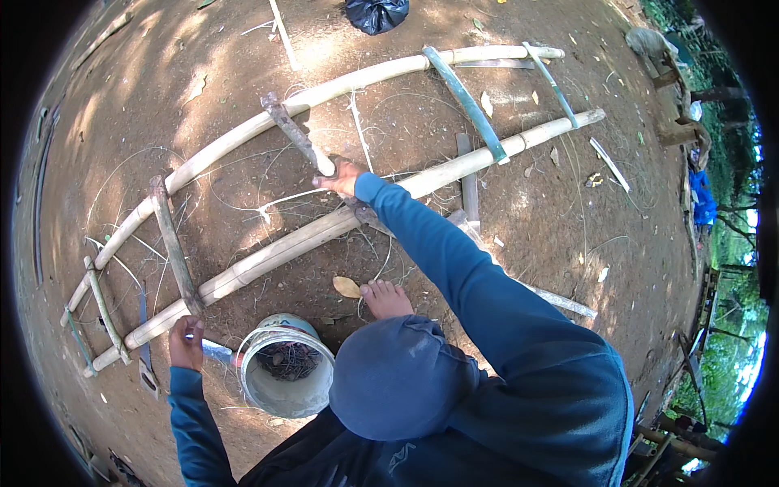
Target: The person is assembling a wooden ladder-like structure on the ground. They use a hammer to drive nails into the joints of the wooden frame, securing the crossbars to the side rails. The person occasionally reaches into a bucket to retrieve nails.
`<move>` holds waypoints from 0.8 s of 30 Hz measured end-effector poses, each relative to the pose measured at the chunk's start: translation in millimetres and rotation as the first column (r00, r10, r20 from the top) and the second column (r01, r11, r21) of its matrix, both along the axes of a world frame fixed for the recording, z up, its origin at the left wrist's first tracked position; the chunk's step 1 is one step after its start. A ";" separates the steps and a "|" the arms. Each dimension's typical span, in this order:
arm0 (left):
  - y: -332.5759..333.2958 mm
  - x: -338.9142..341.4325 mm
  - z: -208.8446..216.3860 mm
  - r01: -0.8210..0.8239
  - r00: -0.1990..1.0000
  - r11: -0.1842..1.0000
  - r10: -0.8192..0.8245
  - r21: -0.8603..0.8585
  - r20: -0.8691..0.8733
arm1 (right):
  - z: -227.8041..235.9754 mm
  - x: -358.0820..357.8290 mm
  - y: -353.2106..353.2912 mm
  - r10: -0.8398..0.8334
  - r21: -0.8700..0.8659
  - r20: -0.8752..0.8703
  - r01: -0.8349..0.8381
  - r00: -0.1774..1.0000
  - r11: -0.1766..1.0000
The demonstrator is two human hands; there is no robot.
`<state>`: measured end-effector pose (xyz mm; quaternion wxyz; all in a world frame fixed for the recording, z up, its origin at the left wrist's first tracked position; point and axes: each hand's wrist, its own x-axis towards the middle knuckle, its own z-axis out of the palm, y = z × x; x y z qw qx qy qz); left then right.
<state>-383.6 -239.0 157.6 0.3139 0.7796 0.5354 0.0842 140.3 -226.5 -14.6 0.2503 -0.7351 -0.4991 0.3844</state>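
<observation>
Bare earth [535,211], dappled with sun, outdoors; green foliage [734,308] lies far to the right of both hands. Right hand [346,177]: fingers and thumb closed around the pale end of a short brown stick [298,135], which runs from the grip away and to the left, its other end lying at the far pole [365,75]. Left hand [187,344]: fingers curled, just beside the near pole [284,248]; a blue-and-white tool [216,350] lies immediately to its right, and whether the fingers grip it cannot be told. Poles, two: one beyond the right hand, the other passing close beneath its wrist. Crosspieces between the poles, apart from the held stick, five: two blue-green slats [466,101] to the right of the right hand; to its left, one thick brown crosspiece [173,239], its near end close to the left hand, and two thinner ones [105,308] farther left. Bucket [280,395], one, to the right of the left hand, holding small dark pieces [288,361] too fine to count. Bare foot [386,299], one, on the near side of the right hand. Black bag [377,14], one, well beyond that hand.
</observation>
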 end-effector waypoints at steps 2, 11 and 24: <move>-27.0 -76.3 3.7 -0.182 0.981 0.982 0.184 -0.040 0.053 | 55.7 -90.6 34.0 -0.150 -0.303 -0.451 0.008 0.880 0.953; 1.7 -122.4 22.7 -0.260 0.953 0.964 0.249 -0.048 -0.173 | 48.6 -142.0 14.7 -0.257 -0.262 -0.390 0.161 0.884 0.951; 139.1 -127.1 -89.5 -0.632 0.721 0.617 0.690 -0.469 -0.063 | 50.2 -160.1 15.2 -0.187 -0.104 -0.241 0.166 0.952 0.981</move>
